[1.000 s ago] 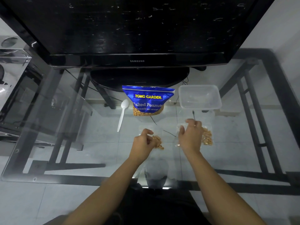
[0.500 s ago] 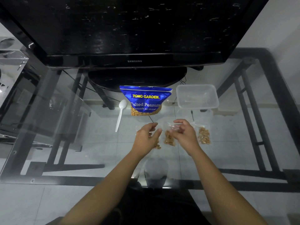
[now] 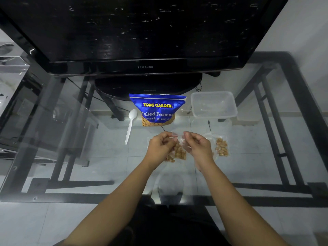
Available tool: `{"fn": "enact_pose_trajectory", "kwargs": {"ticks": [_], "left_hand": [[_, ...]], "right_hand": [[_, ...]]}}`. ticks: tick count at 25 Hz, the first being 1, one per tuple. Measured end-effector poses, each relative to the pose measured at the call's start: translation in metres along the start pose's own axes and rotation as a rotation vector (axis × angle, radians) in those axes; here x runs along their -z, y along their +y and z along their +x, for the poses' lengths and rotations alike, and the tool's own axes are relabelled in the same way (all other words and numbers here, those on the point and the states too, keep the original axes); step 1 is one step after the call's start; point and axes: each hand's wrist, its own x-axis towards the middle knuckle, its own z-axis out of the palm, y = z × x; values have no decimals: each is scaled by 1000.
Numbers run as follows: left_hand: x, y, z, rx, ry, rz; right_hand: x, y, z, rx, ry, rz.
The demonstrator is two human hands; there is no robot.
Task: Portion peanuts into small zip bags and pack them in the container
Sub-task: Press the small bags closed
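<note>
Between my two hands hangs a small clear zip bag [image 3: 179, 151] with peanuts in its bottom. My left hand [image 3: 160, 146] pinches its top left edge and my right hand [image 3: 197, 147] pinches its top right edge. Under it, another small bag with peanuts [image 3: 170, 158] lies on the glass, partly hidden. To the right lies a further filled zip bag [image 3: 221, 147]. The blue Tong Garden salted peanuts pouch [image 3: 157, 110] stands behind my hands. A clear plastic container [image 3: 213, 104] sits at the back right, with nothing visible in it.
A white plastic spoon [image 3: 131, 124] lies left of the pouch. Everything rests on a glass table [image 3: 71, 139] with a black frame. A black Samsung television [image 3: 142, 32] on its stand fills the back.
My right hand lifted a peanut bag from the right and brought it to the middle. My left hand rose from the bag on the table and took the lifted bag's other top corner.
</note>
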Motion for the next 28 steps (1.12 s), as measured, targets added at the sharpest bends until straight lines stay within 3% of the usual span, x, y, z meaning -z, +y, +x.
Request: {"fn": "enact_pose_trajectory", "kwargs": {"ticks": [3, 10, 18, 21, 25, 28], "left_hand": [[6, 3, 2, -90, 7, 161], [10, 6, 12, -297, -39, 494], [27, -3, 15, -233, -88, 588], [31, -4, 13, -153, -58, 465], [25, -16, -2, 61, -187, -11], [13, -21, -10, 122, -145, -99]], "right_hand": [[-2, 3, -1, 73, 5, -65], [-7, 1, 0, 330, 22, -463], [-4, 4, 7, 256, 36, -466], [-2, 3, 3, 148, 9, -333], [1, -5, 5, -91, -28, 34], [5, -5, 14, -103, -24, 2]]}}
